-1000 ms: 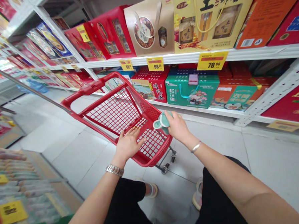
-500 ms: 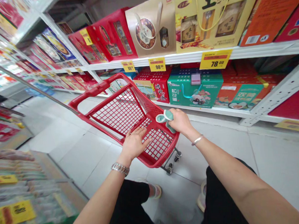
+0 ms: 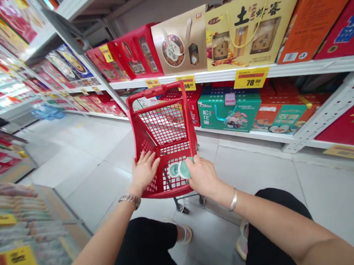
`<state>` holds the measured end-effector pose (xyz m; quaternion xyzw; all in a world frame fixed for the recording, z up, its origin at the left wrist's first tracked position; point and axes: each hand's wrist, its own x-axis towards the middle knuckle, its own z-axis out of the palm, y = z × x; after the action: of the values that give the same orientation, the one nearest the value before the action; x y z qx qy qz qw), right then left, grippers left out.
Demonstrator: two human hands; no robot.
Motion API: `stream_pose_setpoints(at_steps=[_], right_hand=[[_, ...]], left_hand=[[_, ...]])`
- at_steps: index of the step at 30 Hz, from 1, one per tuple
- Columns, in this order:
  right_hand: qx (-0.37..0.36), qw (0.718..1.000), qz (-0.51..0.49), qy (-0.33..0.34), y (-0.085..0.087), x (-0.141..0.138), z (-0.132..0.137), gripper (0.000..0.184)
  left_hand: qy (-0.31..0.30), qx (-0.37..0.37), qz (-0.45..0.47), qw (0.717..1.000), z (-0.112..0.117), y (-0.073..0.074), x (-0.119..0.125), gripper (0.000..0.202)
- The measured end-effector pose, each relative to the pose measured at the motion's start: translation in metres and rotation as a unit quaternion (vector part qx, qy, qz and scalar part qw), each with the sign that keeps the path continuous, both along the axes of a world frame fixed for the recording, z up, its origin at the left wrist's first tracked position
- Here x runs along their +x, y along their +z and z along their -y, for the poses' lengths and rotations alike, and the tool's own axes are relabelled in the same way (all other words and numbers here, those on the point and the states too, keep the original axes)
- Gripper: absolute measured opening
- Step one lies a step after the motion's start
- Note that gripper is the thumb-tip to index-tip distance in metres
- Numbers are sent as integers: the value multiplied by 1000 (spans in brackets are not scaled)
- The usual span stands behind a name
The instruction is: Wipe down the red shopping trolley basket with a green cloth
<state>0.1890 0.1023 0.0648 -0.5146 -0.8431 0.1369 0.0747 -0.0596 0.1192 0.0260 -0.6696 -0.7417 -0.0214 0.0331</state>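
My hands are on a red plastic shopping cart (image 3: 154, 91) with a wire-grid basket, which stands on the tiled floor in front of me. My left hand (image 3: 145, 171) lies on the cart's near rim with its fingers spread over the mesh. My right hand (image 3: 201, 176) grips a soft mint-green item (image 3: 180, 168) over the near end of the basket. Part of that item is hidden by my fingers, and I cannot tell exactly what it is. The basket holds nothing else that I can see.
White shelving on the right (image 3: 251, 71) carries boxed gift sets and yellow price tags (image 3: 251, 78). Another shelf run lines the far left, and a low packaged-goods display (image 3: 24, 231) sits at lower left. My shoes (image 3: 184, 234) show below the cart.
The cart has swung from pointing left to pointing straight ahead. My right hand and the green item have moved lower and to the left, and the shelves have shifted slightly.
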Motion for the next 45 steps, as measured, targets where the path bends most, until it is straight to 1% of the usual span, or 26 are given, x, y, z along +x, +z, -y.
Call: stream_pose_setpoints(at_steps=[3, 4, 5, 7, 8, 9, 10, 11, 13, 15, 17, 18, 20, 21, 23, 24, 27, 29, 30, 31, 33, 36, 39, 41, 43, 45], right_hand=[[-16, 997, -44, 64, 8, 8, 4, 31], [-10, 995, -70, 73, 11, 14, 0, 35], [12, 993, -100, 66, 15, 20, -6, 42], [104, 982, -157, 5, 19, 33, -20, 57], [158, 971, -180, -28, 18, 38, -27, 63], [201, 959, -197, -44, 15, 40, -32, 66], [226, 951, -208, -38, 10, 39, -35, 67], [235, 949, -212, -10, 3, 36, -35, 65], [217, 952, -194, 91, -16, 21, -27, 58], [192, 950, -158, 190, -34, 4, -17, 51], [182, 943, -137, 242, -46, -6, -15, 46], [182, 943, -132, 246, -48, -7, -18, 45], [184, 951, -124, 215, -47, 3, -34, 44], [188, 958, -118, 182, -43, 14, -45, 44], [208, 968, -106, 90, -34, 41, -73, 44], [224, 968, -101, 40, -30, 57, -88, 44], [278, 950, -109, -97, -20, 98, -123, 42], [309, 930, -128, -151, -18, 114, -135, 39], [321, 923, -136, -165, -18, 117, -137, 38], [328, 918, -140, -171, -19, 117, -136, 37], [328, 921, -129, -165, -21, 109, -126, 38], [289, 945, -97, -118, -28, 85, -94, 43], [243, 966, -91, -24, -41, 54, -50, 50], [229, 966, -101, 57, -52, 35, -22, 56], [235, 955, -113, 143, -63, 20, -3, 58], [259, 931, -125, 224, -71, 13, 3, 50]], left_hand=[[-11, -71, 17, 997, 17, -12, 32, 52], [-13, -91, 18, 996, 21, -14, 40, 52], [-8, -106, 19, 994, 23, -16, 46, 52], [17, -121, 17, 992, 24, -15, 50, 53], [26, -123, 15, 992, 21, -14, 49, 53], [28, -125, 15, 992, 18, -13, 47, 53], [21, -128, 15, 991, 14, -12, 44, 53], [6, -131, 13, 991, 11, -11, 40, 52], [-27, -138, 7, 990, 3, -11, 31, 49], [-43, -146, -1, 988, -3, -12, 23, 48], [-48, -153, -4, 987, -9, -13, 15, 49], [-50, -156, -5, 986, -12, -14, 12, 49], [-59, -164, -4, 985, -17, -14, 7, 49], [-63, -169, -4, 984, -18, -14, 5, 50], [-72, -176, -1, 982, -21, -14, 4, 53], [-76, -178, 2, 981, -21, -14, 4, 54], [-88, -177, 11, 980, -22, -15, 9, 57], [-96, -171, 19, 980, -22, -15, 12, 56], [-100, -164, 24, 981, -22, -15, 13, 56], [-102, -157, 29, 982, -22, -15, 13, 55], [-104, -150, 34, 983, -24, -15, 12, 55], [-108, -149, 33, 982, -27, -14, 8, 55], [-112, -140, 43, 983, -30, -12, 4, 54], [-111, -133, 44, 984, -32, -11, 1, 52], [-107, -129, 37, 985, -33, -10, -2, 51], [-105, -129, 26, 986, -34, -9, -6, 50]])
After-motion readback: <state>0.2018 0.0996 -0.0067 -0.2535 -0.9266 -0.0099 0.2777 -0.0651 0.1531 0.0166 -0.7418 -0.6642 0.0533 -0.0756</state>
